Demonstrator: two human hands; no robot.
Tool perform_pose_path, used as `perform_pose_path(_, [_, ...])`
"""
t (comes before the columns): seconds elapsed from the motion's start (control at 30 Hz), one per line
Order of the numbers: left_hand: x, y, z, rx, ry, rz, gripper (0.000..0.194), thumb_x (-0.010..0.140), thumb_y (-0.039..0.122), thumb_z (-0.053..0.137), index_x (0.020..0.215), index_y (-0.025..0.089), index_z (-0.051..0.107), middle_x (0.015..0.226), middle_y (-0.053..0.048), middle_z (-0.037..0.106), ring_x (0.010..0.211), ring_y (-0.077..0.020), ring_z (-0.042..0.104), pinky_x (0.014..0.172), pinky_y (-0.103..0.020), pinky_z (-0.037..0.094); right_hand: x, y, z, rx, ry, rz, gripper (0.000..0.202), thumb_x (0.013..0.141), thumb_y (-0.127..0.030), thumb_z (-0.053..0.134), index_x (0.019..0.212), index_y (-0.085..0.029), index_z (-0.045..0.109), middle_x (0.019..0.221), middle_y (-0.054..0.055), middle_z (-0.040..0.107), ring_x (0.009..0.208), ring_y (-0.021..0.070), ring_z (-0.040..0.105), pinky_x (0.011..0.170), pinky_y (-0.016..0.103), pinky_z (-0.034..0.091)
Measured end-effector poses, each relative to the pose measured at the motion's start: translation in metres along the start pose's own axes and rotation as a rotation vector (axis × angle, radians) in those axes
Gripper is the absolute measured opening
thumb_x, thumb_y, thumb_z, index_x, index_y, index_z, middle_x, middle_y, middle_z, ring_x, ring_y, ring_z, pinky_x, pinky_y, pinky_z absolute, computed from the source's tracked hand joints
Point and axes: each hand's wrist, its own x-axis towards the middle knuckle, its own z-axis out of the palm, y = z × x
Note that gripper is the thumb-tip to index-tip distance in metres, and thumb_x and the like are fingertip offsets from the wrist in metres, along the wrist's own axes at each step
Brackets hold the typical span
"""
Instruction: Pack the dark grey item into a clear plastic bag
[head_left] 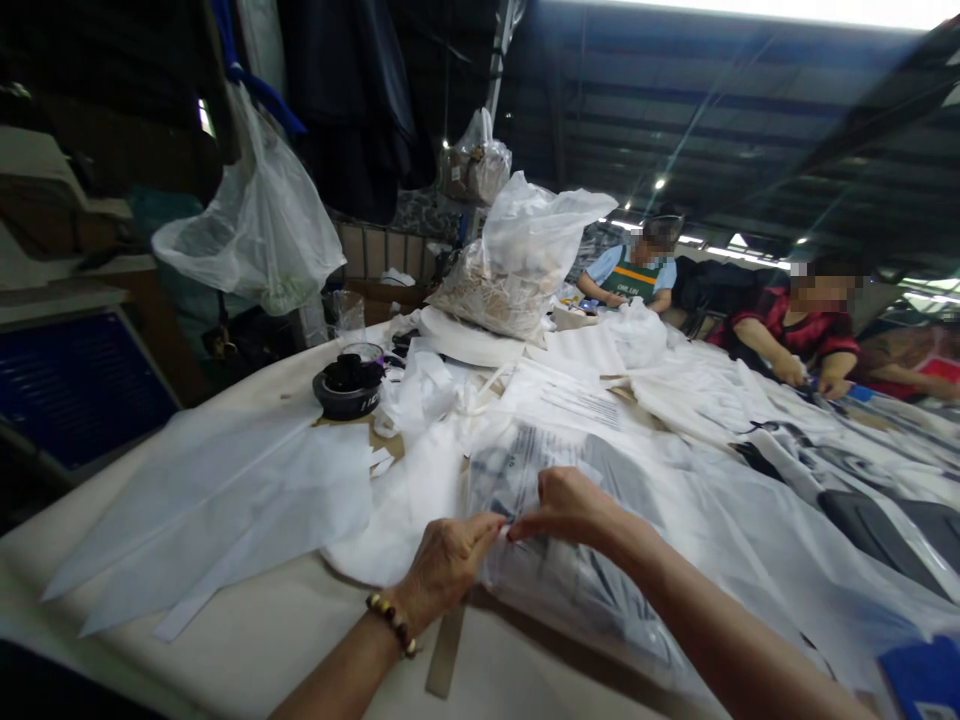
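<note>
My left hand point(446, 562), with a bead bracelet at the wrist, pinches the near edge of a clear plastic bag point(547, 470) that lies flat on the table and holds a folded printed garment. My right hand point(568, 505) pinches the same edge just to the right, fingertips almost touching the left hand's. White tissue sheets point(225, 500) lie spread to the left of the bag.
A black tape roll point(348, 386) sits further back on the cream table point(247, 640). A stuffed plastic sack point(517, 260) stands at the far middle. More bagged garments point(847, 500) cover the right side. Two other people point(802, 330) work at the far right. A bag point(255, 225) hangs at the left.
</note>
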Motion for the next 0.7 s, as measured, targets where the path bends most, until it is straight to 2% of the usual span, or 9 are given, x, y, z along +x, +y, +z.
perform_pose_path(0.07, [0.001,0.003,-0.002,-0.049,-0.013,-0.032,0.037,0.089,0.040,0.039,0.099,0.021,0.068,0.089,-0.002,0.072,0.081,-0.0171,0.066,0.069,-0.022,0.048,-0.003,0.014,-0.001,0.032,0.055,0.033,0.033,0.070,-0.046,0.068,0.072,-0.013,0.067,0.062,0.006,0.067,0.058,0.0190,0.063,0.046,0.023,0.040])
perform_pose_path(0.17, [0.002,0.006,-0.005,-0.118,-0.023,-0.067,0.034,0.088,0.038,0.041,0.097,0.021,0.069,0.090,-0.001,0.072,0.083,-0.0166,0.065,0.071,-0.021,0.047,-0.026,0.020,0.013,0.060,0.232,-0.013,0.024,0.089,-0.032,0.049,0.089,-0.014,0.065,0.084,0.008,0.069,0.077,0.0178,0.064,0.066,0.026,0.047])
perform_pose_path(0.23, [0.003,0.007,-0.005,-0.155,-0.035,-0.071,0.034,0.087,0.038,0.041,0.095,0.021,0.069,0.089,0.000,0.072,0.084,-0.0163,0.064,0.073,-0.021,0.047,-0.047,0.013,0.036,0.064,0.402,-0.231,0.026,0.092,-0.025,0.043,0.106,-0.014,0.061,0.105,0.010,0.066,0.097,0.0192,0.060,0.084,0.032,0.047])
perform_pose_path(0.3, [0.005,0.007,-0.005,-0.174,-0.047,-0.072,0.034,0.086,0.038,0.041,0.093,0.020,0.069,0.088,0.000,0.071,0.083,-0.0159,0.063,0.074,-0.022,0.047,-0.065,0.001,0.063,-0.016,0.551,-0.494,0.037,0.089,-0.018,0.045,0.125,-0.014,0.050,0.126,0.013,0.056,0.118,0.0251,0.049,0.098,0.045,0.040])
perform_pose_path(0.37, [0.009,0.007,-0.004,-0.163,-0.050,-0.087,0.034,0.084,0.038,0.042,0.088,0.019,0.069,0.081,0.000,0.070,0.076,-0.0152,0.062,0.069,-0.022,0.046,-0.078,-0.007,0.084,-0.109,0.602,-0.581,0.047,0.084,-0.010,0.047,0.131,-0.012,0.044,0.136,0.015,0.047,0.128,0.0296,0.039,0.101,0.054,0.035])
perform_pose_path(0.43, [0.015,0.006,-0.007,-0.120,-0.022,-0.120,0.035,0.082,0.042,0.044,0.085,0.019,0.069,0.069,0.001,0.066,0.063,-0.0140,0.058,0.059,-0.022,0.044,-0.088,-0.003,0.091,-0.101,0.571,-0.540,0.046,0.082,-0.009,0.048,0.128,-0.015,0.047,0.134,0.015,0.049,0.128,0.0298,0.040,0.101,0.057,0.035])
perform_pose_path(0.5, [0.020,0.004,-0.015,-0.043,0.073,-0.170,0.035,0.078,0.046,0.047,0.086,0.020,0.069,0.058,0.003,0.060,0.054,-0.0133,0.052,0.052,-0.022,0.039,-0.097,0.015,0.085,-0.019,0.551,-0.476,0.039,0.084,-0.015,0.050,0.123,-0.019,0.052,0.128,0.012,0.056,0.123,0.0272,0.047,0.101,0.057,0.035])
perform_pose_path(0.6, [0.020,0.004,-0.039,0.101,0.344,-0.264,0.034,0.072,0.044,0.051,0.090,0.019,0.066,0.060,0.001,0.058,0.058,-0.0156,0.051,0.058,-0.025,0.038,-0.105,0.066,0.070,0.088,0.605,-0.315,0.031,0.088,-0.023,0.049,0.118,-0.020,0.056,0.122,0.010,0.060,0.116,0.0249,0.053,0.103,0.056,0.033])
perform_pose_path(0.7, [0.002,0.011,-0.056,0.195,0.630,-0.358,0.040,0.072,0.046,0.045,0.095,0.017,0.061,0.077,-0.006,0.062,0.075,-0.0212,0.055,0.068,-0.031,0.041,-0.099,0.119,0.059,0.178,0.517,0.030,0.031,0.088,-0.027,0.050,0.115,-0.013,0.059,0.123,0.014,0.059,0.115,0.0259,0.053,0.103,0.049,0.035])
